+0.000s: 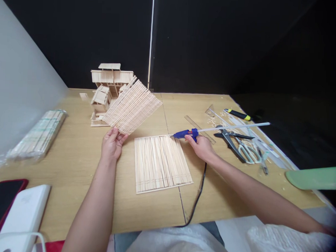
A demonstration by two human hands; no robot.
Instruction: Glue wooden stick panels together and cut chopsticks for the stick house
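My left hand (113, 143) grips the lower corner of a panel of thin wooden sticks (135, 106), holding it tilted above the table. In my right hand (201, 145) is a blue hot glue gun (186, 134) with a long clear glue stick (237, 125) jutting from its back. The gun's nozzle points left, at the top edge of a second stick panel (162, 164), which lies flat and has thin strips along its edges. Whether the nozzle touches that panel I cannot tell. Behind the raised panel, partly hidden, stands a small wooden model house (109, 77).
At right lie pliers (230, 143), scissors (247, 153), a yellow-black utility knife (238, 114), clear rulers (197, 127) and a green object (316, 178). A bag of sticks (38, 133), a phone (1, 204) and a white power bank (23, 216) lie left. The gun's black cord (200, 194) runs to the front edge.
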